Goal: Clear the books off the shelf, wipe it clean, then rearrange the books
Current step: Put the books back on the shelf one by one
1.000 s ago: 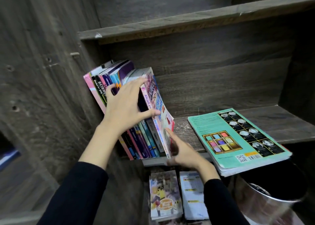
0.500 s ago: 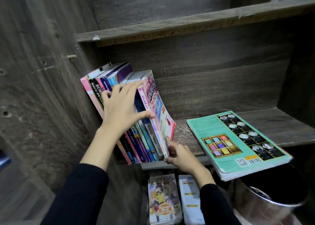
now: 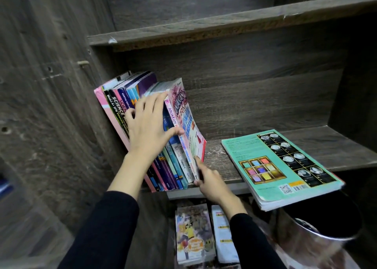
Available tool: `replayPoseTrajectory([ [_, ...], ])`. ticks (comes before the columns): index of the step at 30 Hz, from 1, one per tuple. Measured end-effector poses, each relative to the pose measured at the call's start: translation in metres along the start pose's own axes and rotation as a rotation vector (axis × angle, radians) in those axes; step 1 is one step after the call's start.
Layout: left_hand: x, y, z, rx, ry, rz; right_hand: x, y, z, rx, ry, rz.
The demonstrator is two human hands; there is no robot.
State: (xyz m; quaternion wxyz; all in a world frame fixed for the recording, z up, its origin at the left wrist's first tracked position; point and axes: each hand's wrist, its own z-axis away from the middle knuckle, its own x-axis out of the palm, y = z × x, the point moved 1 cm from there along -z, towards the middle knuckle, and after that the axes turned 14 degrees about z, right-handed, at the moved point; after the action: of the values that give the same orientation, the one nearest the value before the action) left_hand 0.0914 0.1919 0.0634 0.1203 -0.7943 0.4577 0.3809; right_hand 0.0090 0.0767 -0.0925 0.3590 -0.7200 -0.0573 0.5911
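Note:
A row of upright books (image 3: 120, 109) leans against the left wall of the wooden shelf (image 3: 318, 146). My left hand (image 3: 150, 126) lies flat on their spines with fingers spread, its thumb on the pink "Anjakan" book (image 3: 188, 124) at the right end of the row. My right hand (image 3: 210, 180) grips that book's bottom corner at the shelf's front edge. A stack of flat books with a teal cover (image 3: 279, 166) lies on the right half of the shelf and overhangs the front edge.
Below the shelf, two books (image 3: 193, 234) lie on a lower level. A shiny metal bin (image 3: 318, 240) stands at the lower right, under the teal stack. Another shelf board (image 3: 224, 30) runs above. A wooden side panel (image 3: 51, 105) closes the left.
The leaning row has been pushed more upright and tighter to the left wall. My right hand has shifted from under the pink book to its bottom corner.

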Motion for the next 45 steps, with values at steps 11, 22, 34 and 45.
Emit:
replayPoseTrajectory([
  [11, 0.027, 0.047, 0.079, -0.011, 0.028, 0.051, -0.054, 0.005, 0.052, 0.032, 0.103, 0.663],
  [22, 0.093, 0.122, 0.115, -0.167, -0.687, -0.009, -0.121, 0.094, 0.107, 0.266, 0.174, 0.767],
  [34, 0.141, 0.138, 0.118, -0.573, -0.703, 0.574, -0.132, 0.170, 0.118, 0.592, 0.266, 0.425],
  [45, 0.159, 0.139, 0.116, -0.716, -0.569, 0.872, -0.138, 0.167, 0.118, 0.722, 0.251, 0.054],
])
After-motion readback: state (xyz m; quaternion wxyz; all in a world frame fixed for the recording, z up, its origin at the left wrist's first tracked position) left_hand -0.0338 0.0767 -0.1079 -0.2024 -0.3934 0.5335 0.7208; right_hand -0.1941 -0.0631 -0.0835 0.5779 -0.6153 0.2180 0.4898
